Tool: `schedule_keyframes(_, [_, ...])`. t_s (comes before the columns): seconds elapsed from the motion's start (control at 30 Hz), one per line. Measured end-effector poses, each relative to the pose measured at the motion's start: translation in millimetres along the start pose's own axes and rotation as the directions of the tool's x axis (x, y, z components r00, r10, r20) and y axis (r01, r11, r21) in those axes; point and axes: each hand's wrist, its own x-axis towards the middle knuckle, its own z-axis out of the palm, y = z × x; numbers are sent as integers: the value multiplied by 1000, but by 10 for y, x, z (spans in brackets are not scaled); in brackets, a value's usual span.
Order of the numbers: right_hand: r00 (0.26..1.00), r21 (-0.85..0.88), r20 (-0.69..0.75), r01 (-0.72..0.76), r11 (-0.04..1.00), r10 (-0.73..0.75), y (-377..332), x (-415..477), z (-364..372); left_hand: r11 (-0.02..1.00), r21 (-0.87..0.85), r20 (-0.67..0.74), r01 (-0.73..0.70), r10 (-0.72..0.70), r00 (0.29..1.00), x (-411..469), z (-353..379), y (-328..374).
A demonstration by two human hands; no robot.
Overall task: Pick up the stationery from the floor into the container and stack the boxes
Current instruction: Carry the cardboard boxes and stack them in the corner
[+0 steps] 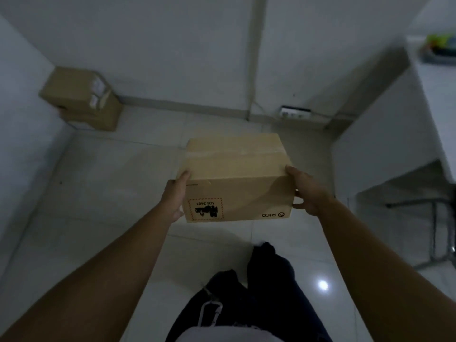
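Observation:
I hold a brown cardboard box [234,178] in the air in front of me, above the tiled floor. It has tape across its top and an upside-down label and logo on the near side. My left hand [175,196] presses its left side and my right hand [304,191] grips its right side. In the far left corner, a stack of two brown cardboard boxes [82,98] stands on the floor against the wall. A container [438,49] with coloured items sits on the white table at the top right.
A white table [434,95] stands along the right, with a metal frame [441,233] beneath it. A power strip [295,112] lies by the back wall. My dark-trousered legs [259,280] show at the bottom. The pale tiled floor [111,193] spreads between me and the stack.

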Motion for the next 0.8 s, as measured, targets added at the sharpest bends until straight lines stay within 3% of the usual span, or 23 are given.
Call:
schedule_keyframes(0.23, [985, -121, 162, 72, 990, -52, -1252, 451, 1079, 973, -201, -112, -114, 92, 989, 583, -809, 818])
schedule_keyframes(0.5, [923, -347, 383, 125, 930, 19, -2419, 1061, 2759, 909, -362, -331, -204, 79, 940, 1294, -1959, 1501])
schedule_keyframes(0.67, [875, -367, 471, 77, 927, 114, -2851, 1436, 4024, 900, -376, -396, -220, 58, 917, 1888, -2942, 1875])
schedule_keyframes(0.8, [887, -323, 449, 47, 945, 110, -3100, 1565, 4888, 917, -329, -396, -224, 81, 915, 2270, -3721, 2231])
